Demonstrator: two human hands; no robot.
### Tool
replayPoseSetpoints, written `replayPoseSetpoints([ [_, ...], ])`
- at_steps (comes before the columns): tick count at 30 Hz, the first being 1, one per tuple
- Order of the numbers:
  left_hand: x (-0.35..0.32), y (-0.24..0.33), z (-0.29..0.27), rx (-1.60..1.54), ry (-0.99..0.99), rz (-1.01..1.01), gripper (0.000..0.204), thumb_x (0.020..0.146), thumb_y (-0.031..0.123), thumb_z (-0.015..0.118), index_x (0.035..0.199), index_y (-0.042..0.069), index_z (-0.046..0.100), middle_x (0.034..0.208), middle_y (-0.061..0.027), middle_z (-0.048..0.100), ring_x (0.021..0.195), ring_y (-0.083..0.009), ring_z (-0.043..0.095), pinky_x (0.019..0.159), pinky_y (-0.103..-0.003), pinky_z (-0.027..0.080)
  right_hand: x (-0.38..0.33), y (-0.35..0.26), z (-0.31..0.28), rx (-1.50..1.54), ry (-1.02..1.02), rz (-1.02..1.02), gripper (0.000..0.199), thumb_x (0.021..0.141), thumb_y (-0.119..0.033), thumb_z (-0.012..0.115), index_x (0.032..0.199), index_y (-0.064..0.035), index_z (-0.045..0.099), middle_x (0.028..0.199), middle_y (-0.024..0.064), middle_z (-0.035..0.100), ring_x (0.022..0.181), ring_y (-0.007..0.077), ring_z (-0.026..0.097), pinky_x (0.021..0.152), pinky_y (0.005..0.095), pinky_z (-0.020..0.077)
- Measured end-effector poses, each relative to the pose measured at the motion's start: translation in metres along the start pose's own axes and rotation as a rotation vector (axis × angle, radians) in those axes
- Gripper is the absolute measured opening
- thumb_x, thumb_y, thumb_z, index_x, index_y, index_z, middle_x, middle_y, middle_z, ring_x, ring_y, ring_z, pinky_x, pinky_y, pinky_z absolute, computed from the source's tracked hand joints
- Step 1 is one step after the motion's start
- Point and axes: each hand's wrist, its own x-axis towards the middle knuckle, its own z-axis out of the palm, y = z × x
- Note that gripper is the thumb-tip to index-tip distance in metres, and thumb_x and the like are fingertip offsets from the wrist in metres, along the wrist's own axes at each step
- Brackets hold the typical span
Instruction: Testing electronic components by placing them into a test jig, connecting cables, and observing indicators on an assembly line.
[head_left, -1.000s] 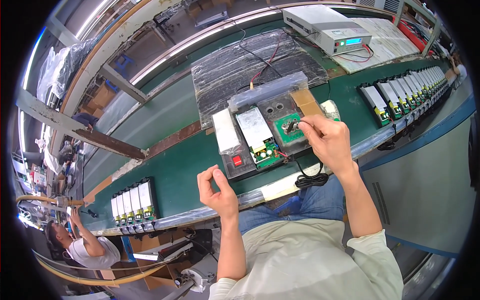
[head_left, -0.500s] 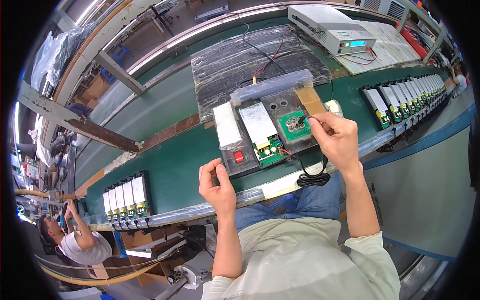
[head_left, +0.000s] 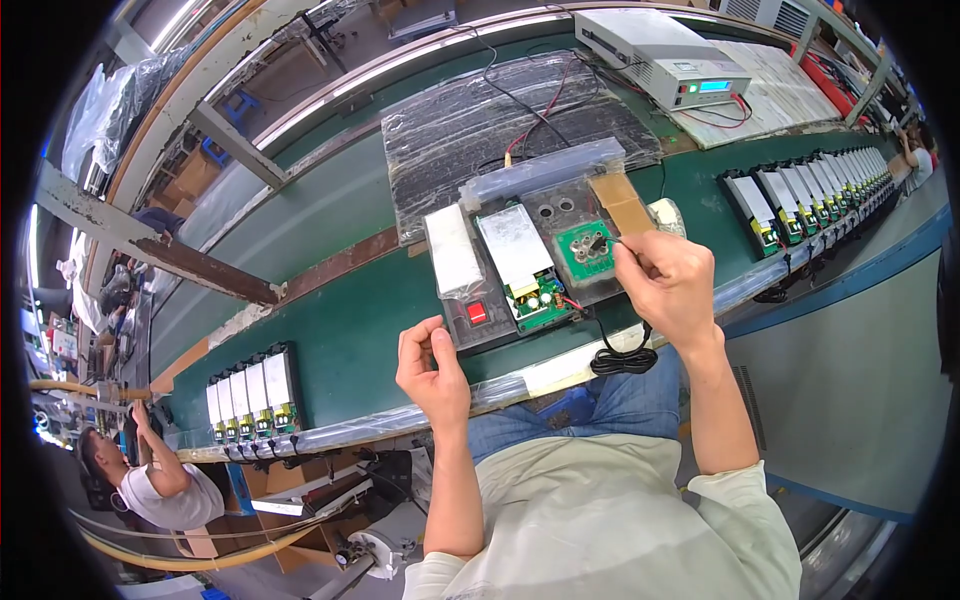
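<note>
A black test fixture (head_left: 572, 192) lies in front of me on the green bench. It carries a power supply board (head_left: 515, 248) with a white cover, a red button (head_left: 477, 313), and a green circuit board (head_left: 580, 265) with several round metal sockets. My right hand (head_left: 672, 285) is closed in a pinch on a black cable plug (head_left: 602, 243), whose tip meets the sockets. From the power supply board a black cable (head_left: 625, 360) runs to a coil at the bench edge. My left hand (head_left: 432, 362) is loosely curled beside the fixture's near left corner, nothing visible in it.
A white bench meter (head_left: 700, 80) with a lit display stands at the far right, wired toward the fixture. Rows of similar power boards line the bench at right (head_left: 765, 215) and left (head_left: 252, 395). A co-worker (head_left: 165, 480) sits at the far left.
My right hand still pinches the plug, which has shifted very slightly over the sockets. My left hand stays beside the fixture. The co-worker's arms have moved a little.
</note>
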Motion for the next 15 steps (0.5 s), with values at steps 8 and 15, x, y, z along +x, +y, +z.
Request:
replayPoseSetpoints([
  [8, 0.0009, 0.0018, -0.0003, -0.002, -0.007, -0.015, 0.012, 0.108, 0.0, 0.066, 0.114, -0.006, 0.074, 0.104, -0.0013, 0.064, 0.083, -0.006, 0.057, 0.076, -0.022, 0.049, 0.0019, 0.005, 0.001, -0.074, -0.056, 0.074, 0.007, 0.089, -0.006, 0.08, 0.084, -0.0032, 0.076, 0.073, 0.0104, 0.073, 0.065, 0.0287, 0.072, 0.057, 0.0387, 0.0525],
  [15, -0.0002, 0.0011, -0.0003, -0.009, -0.01, -0.012, 0.012, 0.108, 0.0, 0.065, 0.114, -0.006, 0.074, 0.104, -0.0011, 0.064, 0.083, -0.0055, 0.057, 0.075, -0.022, 0.048, -0.0017, 0.0043, 0.0077, -0.153, -0.082, -0.03, 0.007, 0.089, -0.008, 0.081, 0.085, -0.0048, 0.076, 0.07, 0.0096, 0.069, 0.066, 0.0298, 0.071, 0.059, 0.039, 0.053],
])
